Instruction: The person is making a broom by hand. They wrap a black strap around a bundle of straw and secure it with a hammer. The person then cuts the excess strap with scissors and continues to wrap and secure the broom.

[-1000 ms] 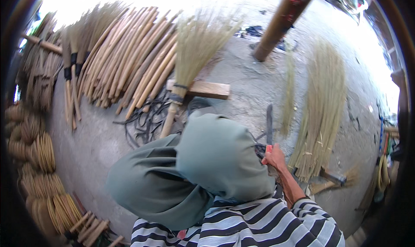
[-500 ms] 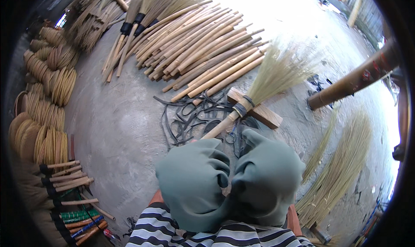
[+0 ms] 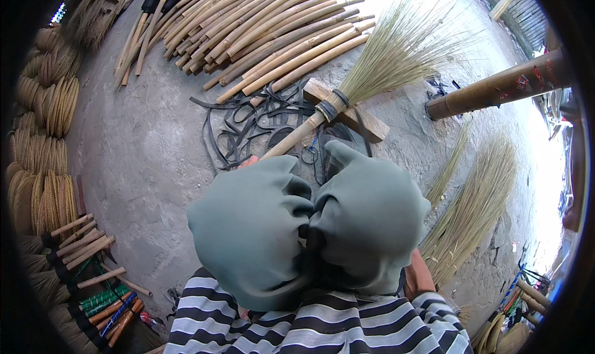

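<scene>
A grass broom (image 3: 396, 62) lies slantwise in front of me, its pale bristles fanned out to the far right. Dark bands (image 3: 332, 105) bind it where the bristles meet the wooden handle (image 3: 294, 137). Under the binding sits a wooden block (image 3: 370, 123). My left hand (image 3: 249, 162) shows only as a bit of finger at the near end of the handle, closed round it; my knee covers the rest. Beside my right thigh, only the wrist part of my right hand (image 3: 419, 274) is visible, its fingers hidden behind the leg. Both knees are in grey-green cloth.
Black rubber strips (image 3: 248, 121) lie tangled beside the block. Beyond them is a pile of wooden sticks (image 3: 266, 31). Loose grass (image 3: 474, 208) lies at the right, near a thick brown post (image 3: 496, 87). Coiled bundles (image 3: 56, 106) and finished brooms (image 3: 93, 255) line the left.
The view has shifted, so the broom, block and sticks sit higher and further left in the picture. More of my right wrist shows beside the thigh. The broom still rests on the block.
</scene>
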A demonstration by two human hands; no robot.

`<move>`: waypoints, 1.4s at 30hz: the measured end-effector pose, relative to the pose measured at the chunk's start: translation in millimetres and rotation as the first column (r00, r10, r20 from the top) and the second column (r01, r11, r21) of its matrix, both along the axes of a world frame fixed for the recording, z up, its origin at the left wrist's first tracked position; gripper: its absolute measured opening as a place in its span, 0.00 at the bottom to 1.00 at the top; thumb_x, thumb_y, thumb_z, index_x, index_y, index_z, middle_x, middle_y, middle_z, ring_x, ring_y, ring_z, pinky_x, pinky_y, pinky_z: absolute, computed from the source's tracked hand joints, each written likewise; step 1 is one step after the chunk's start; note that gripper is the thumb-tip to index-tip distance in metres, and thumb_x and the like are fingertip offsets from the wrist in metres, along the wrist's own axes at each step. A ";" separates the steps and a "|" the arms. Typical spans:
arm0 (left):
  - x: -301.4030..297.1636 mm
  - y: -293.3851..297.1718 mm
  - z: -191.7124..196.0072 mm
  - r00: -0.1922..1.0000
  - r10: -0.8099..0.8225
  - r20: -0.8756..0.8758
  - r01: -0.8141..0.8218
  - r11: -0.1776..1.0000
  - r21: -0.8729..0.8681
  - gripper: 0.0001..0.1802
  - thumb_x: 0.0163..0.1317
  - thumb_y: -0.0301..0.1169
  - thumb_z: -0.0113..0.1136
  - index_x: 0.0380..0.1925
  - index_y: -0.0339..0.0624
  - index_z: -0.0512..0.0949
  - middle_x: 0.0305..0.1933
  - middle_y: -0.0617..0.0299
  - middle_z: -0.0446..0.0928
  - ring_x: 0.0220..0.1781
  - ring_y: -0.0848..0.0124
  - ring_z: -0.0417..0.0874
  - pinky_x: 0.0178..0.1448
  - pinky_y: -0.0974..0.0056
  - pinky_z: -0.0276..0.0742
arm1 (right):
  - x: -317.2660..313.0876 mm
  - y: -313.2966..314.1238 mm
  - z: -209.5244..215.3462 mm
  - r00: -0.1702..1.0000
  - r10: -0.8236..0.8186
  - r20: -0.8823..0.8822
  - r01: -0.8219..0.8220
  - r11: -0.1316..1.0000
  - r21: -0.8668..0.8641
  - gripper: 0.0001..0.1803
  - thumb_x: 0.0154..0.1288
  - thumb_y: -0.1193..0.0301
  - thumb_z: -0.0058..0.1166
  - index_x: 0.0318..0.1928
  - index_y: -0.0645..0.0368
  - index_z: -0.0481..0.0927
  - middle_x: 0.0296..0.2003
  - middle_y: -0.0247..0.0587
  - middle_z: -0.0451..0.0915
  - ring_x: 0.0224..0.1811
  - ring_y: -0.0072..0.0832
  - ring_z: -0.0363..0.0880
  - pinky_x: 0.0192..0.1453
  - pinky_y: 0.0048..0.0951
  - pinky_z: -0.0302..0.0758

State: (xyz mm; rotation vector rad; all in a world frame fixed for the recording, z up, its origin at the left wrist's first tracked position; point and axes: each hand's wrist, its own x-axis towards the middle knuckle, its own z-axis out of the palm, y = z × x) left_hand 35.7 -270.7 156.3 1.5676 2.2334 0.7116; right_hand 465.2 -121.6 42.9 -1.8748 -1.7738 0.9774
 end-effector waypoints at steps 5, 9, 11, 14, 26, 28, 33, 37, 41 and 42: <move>-10.0 -3.8 -27.1 1.000 0.000 -0.022 -0.001 0.999 -0.036 0.18 0.73 0.36 0.64 0.60 0.49 0.87 0.56 0.60 0.88 0.47 0.61 0.90 0.46 0.57 0.82 | -91.7 66.5 43.8 0.921 0.300 -0.250 -0.331 0.939 -0.092 0.18 0.80 0.60 0.60 0.51 0.65 0.80 0.36 0.51 0.86 0.41 0.43 0.88 0.45 0.49 0.84; -19.0 19.9 -77.5 0.999 -0.026 -0.030 0.025 0.998 -0.061 0.18 0.73 0.35 0.65 0.60 0.48 0.87 0.56 0.60 0.88 0.47 0.61 0.90 0.45 0.58 0.82 | -137.7 102.8 44.4 0.861 0.344 -0.375 -0.474 0.811 -0.344 0.17 0.82 0.60 0.58 0.50 0.65 0.80 0.35 0.51 0.86 0.42 0.44 0.89 0.46 0.50 0.84; -22.6 34.7 -101.1 0.999 -0.043 -0.032 0.040 0.996 -0.075 0.17 0.73 0.35 0.65 0.60 0.47 0.87 0.55 0.60 0.88 0.46 0.61 0.90 0.45 0.58 0.82 | -144.0 109.6 36.7 0.888 0.322 -0.327 -0.433 0.824 -0.364 0.18 0.83 0.60 0.57 0.49 0.65 0.79 0.34 0.52 0.85 0.39 0.46 0.88 0.44 0.50 0.83; -31.8 46.8 -124.4 0.997 -0.062 -0.048 0.058 0.994 -0.087 0.17 0.73 0.34 0.65 0.59 0.47 0.87 0.55 0.59 0.88 0.46 0.62 0.90 0.45 0.58 0.82 | -138.5 107.1 24.7 0.703 0.693 -0.162 -0.651 0.718 0.248 0.19 0.84 0.58 0.57 0.45 0.64 0.77 0.29 0.55 0.83 0.29 0.51 0.86 0.38 0.51 0.82; -70.4 45.8 -140.0 0.995 -0.073 -0.070 0.065 0.992 -0.112 0.16 0.73 0.32 0.65 0.58 0.45 0.87 0.53 0.58 0.88 0.44 0.63 0.90 0.43 0.61 0.81 | -141.6 123.8 41.4 0.805 0.592 -0.045 -0.558 0.727 -0.400 0.20 0.84 0.55 0.57 0.54 0.61 0.84 0.44 0.61 0.89 0.47 0.62 0.90 0.53 0.59 0.85; -71.7 40.1 -134.5 0.996 -0.065 -0.062 0.058 0.992 -0.114 0.16 0.73 0.32 0.65 0.58 0.44 0.87 0.52 0.58 0.88 0.44 0.63 0.90 0.42 0.61 0.81 | -147.5 118.1 36.7 0.734 0.666 -0.132 -0.670 0.677 -0.305 0.20 0.85 0.53 0.56 0.51 0.60 0.82 0.40 0.59 0.88 0.46 0.60 0.89 0.53 0.57 0.84; -66.0 31.8 -99.6 0.997 -0.055 -0.052 0.049 0.994 -0.100 0.15 0.73 0.31 0.66 0.57 0.44 0.87 0.51 0.58 0.88 0.43 0.64 0.90 0.41 0.62 0.81 | -139.7 123.7 16.9 0.760 0.649 -0.027 -0.631 0.727 -0.270 0.21 0.84 0.53 0.60 0.51 0.61 0.82 0.45 0.61 0.88 0.52 0.65 0.86 0.53 0.61 0.81; -43.7 37.8 -36.4 0.998 -0.063 -0.013 0.063 0.997 -0.053 0.15 0.73 0.30 0.66 0.57 0.43 0.87 0.51 0.58 0.88 0.42 0.64 0.90 0.41 0.63 0.81 | -137.6 118.8 11.2 0.589 0.788 -0.179 -0.808 0.571 -0.143 0.21 0.85 0.52 0.58 0.52 0.60 0.82 0.44 0.61 0.87 0.49 0.61 0.87 0.53 0.57 0.82; -17.3 52.7 50.0 0.995 -0.083 0.051 0.082 0.996 0.021 0.14 0.73 0.29 0.66 0.57 0.42 0.87 0.50 0.57 0.88 0.42 0.64 0.90 0.40 0.63 0.81 | -134.0 125.4 19.2 0.756 0.653 -0.052 -0.649 0.737 -0.187 0.18 0.79 0.57 0.63 0.49 0.60 0.83 0.43 0.63 0.88 0.49 0.65 0.87 0.52 0.60 0.83; -10.6 56.7 71.3 0.994 -0.082 0.069 0.079 0.996 0.041 0.14 0.73 0.29 0.66 0.56 0.42 0.87 0.50 0.57 0.88 0.42 0.64 0.90 0.40 0.63 0.81 | -136.0 123.7 21.7 0.724 0.685 -0.079 -0.680 0.690 -0.248 0.17 0.79 0.57 0.63 0.49 0.60 0.82 0.43 0.62 0.88 0.49 0.64 0.87 0.52 0.60 0.83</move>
